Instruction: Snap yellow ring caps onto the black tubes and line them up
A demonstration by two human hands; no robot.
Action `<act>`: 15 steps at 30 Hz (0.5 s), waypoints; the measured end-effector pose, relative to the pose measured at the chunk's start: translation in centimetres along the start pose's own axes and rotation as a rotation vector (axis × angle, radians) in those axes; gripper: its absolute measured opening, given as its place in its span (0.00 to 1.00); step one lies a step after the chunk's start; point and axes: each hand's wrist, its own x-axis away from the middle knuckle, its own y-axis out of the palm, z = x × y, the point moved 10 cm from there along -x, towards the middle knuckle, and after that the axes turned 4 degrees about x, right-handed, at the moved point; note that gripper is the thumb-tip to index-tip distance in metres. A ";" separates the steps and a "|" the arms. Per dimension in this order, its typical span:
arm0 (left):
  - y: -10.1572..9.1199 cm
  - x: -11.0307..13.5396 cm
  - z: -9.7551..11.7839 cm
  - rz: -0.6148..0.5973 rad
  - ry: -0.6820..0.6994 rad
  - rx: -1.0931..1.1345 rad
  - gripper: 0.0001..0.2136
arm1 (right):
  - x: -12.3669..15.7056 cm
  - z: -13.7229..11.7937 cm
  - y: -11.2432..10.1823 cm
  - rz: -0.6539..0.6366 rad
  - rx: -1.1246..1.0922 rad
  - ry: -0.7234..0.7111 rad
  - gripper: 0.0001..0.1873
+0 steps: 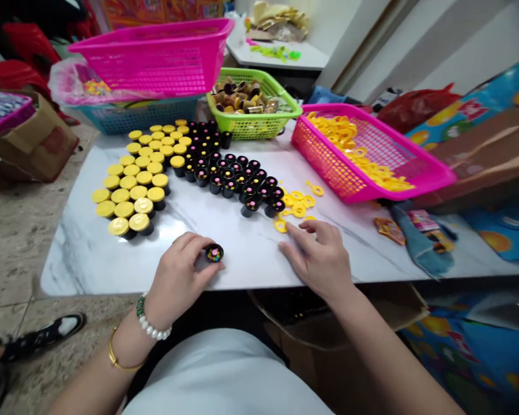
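Observation:
My left hand (179, 274) is closed around a small black cup (215, 253) with colourful beads inside, near the table's front edge. My right hand (320, 253) hovers or rests by a loose pile of yellow ring-shaped plastic pieces (297, 203); its fingers are apart, with the index finger close to one yellow ring (280, 225). Behind my hands stand many open black cups (229, 178) holding pink and yellow bits. To their left, rows of black cups wear yellow lids (130, 182).
A pink basket (372, 144) of yellow rings stands at the right. A green basket (259, 124) with mixed brown and black pieces sits at the back. Another pink basket (155, 63) rests over a blue one (134, 115). Small packets (389, 230) lie on the table's right side.

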 end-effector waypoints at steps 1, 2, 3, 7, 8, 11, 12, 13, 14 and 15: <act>-0.2 0.2 -0.1 0.014 -0.005 0.006 0.11 | 0.4 -1.1 -0.4 0.015 -0.019 -0.039 0.21; -0.4 0.4 -0.2 0.029 -0.010 0.012 0.12 | 0.9 -2.3 -0.7 0.022 -0.050 -0.081 0.23; -0.5 0.5 -0.4 0.039 -0.015 0.017 0.14 | 1.4 -3.7 -1.0 0.016 -0.085 -0.125 0.26; -0.3 0.7 -0.5 0.062 -0.012 0.031 0.13 | 3.3 -8.8 -1.1 -0.072 -0.228 -0.339 0.28; -0.3 0.7 -0.5 0.070 -0.008 0.036 0.12 | 3.7 -9.7 -1.1 -0.077 -0.260 -0.387 0.24; -0.4 0.8 -0.7 0.088 0.003 0.054 0.11 | 4.3 -10.8 -1.5 -0.040 -0.363 -0.460 0.17; -0.4 0.9 -0.7 0.091 0.008 0.057 0.10 | 4.2 -11.0 -1.7 -0.029 -0.414 -0.461 0.16; -0.3 0.9 -0.8 0.093 0.013 0.058 0.10 | 3.9 -11.1 -1.9 -0.031 -0.485 -0.455 0.15; -0.3 1.0 -0.8 0.095 0.016 0.056 0.10 | 3.4 -11.2 -1.9 -0.046 -0.574 -0.429 0.13; -0.3 1.0 -0.9 0.097 0.016 0.052 0.10 | 2.7 -11.1 -1.7 -0.078 -0.675 -0.378 0.12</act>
